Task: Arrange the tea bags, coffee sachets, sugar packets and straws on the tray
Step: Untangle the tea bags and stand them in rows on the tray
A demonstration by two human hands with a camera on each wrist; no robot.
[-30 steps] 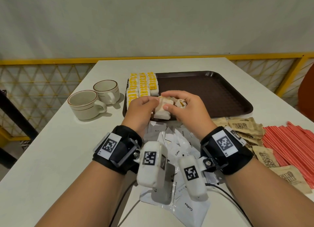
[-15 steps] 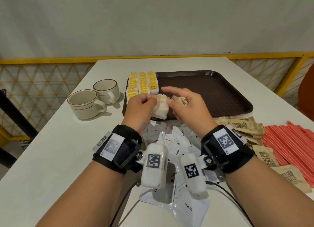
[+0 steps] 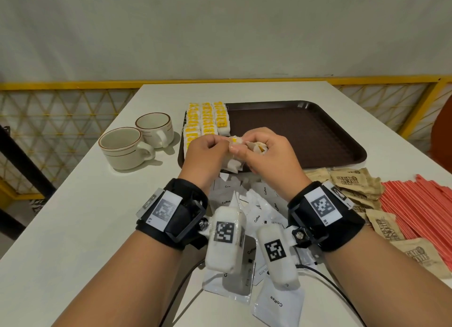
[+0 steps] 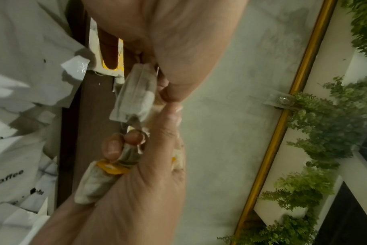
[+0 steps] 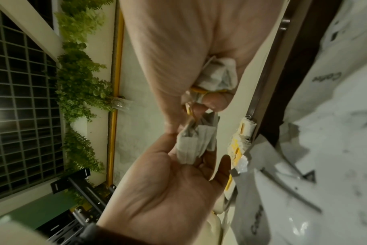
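At frame centre, I'm pinching one tea bag (image 3: 232,165) between my left hand (image 3: 204,155) and right hand (image 3: 265,155), the right also clutching more tea bags (image 3: 256,146).

Brown tray (image 3: 305,131), red straws (image 3: 420,204)

Premises read as a café or canteen seating area: a white table (image 3: 73,228) against a plain wall carries a brown serving tray (image 3: 305,135), two stoneware cups (image 3: 127,146), sachets marked "Coffee" (image 3: 276,302), bulk sugar packets (image 3: 352,179) and straws (image 3: 420,204), bounded by yellow lattice railing (image 3: 49,121) with trailing greenery (image 4: 316,126).
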